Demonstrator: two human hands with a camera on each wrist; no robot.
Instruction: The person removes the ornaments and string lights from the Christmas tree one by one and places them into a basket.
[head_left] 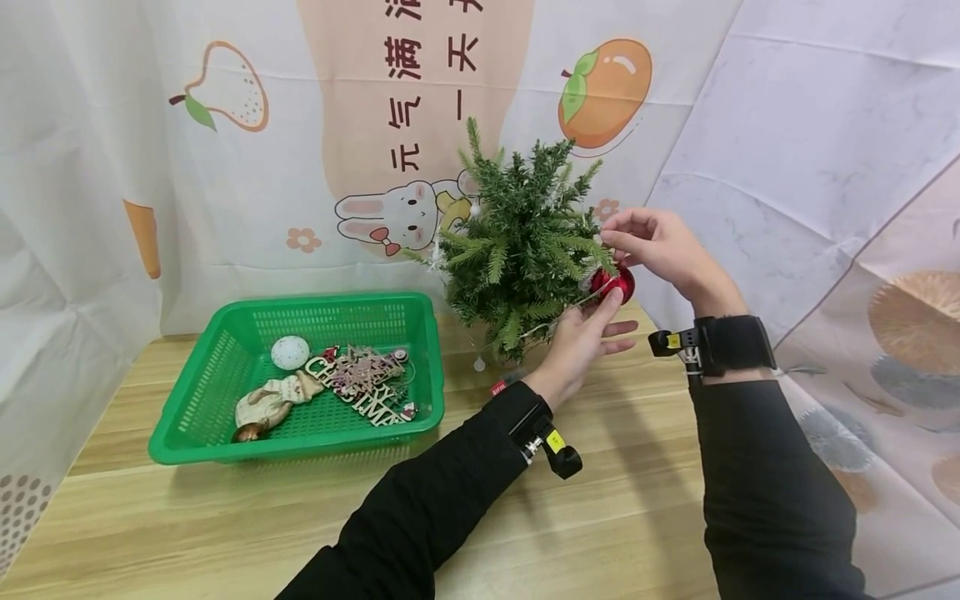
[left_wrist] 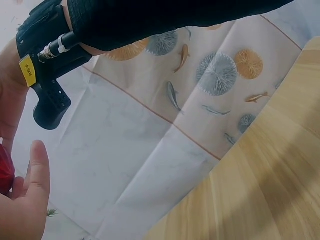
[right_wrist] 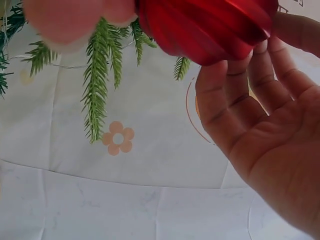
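Red ornament: raised above the desk (head_left: pixel 600 521), at the right edge of the small tree (head_left: pixel 517 237); the red ornament (head_left: pixel 622 284) lies between the two hands.
Left-hand grip: fingers of the left hand (head_left: pixel 581 337) extended, not closed round the ornament; one digit lies against its lower side.
Right-hand grip: thumb and fingers of the right hand (head_left: pixel 660 246) curled together, clamped at the ornament's upper end; whether a loop or branch tip lies between them cannot be told.
Hidden or cut off: the ornament's lower side, partly covered by the left hand in the head view; most of its body, outside the left wrist frame; its far edge, above the right wrist frame. Left fingertips there are blurred.
Right wrist view only: slanting, glossy ridges, and the right fingers at the ornament's edge.
Head view only: the whole green basket (head_left: pixel 191 451), well left of the ornament.
Orientation: a dark-rimmed end faces roughly right; the body looks nearly round, so its long axis is uncertain.
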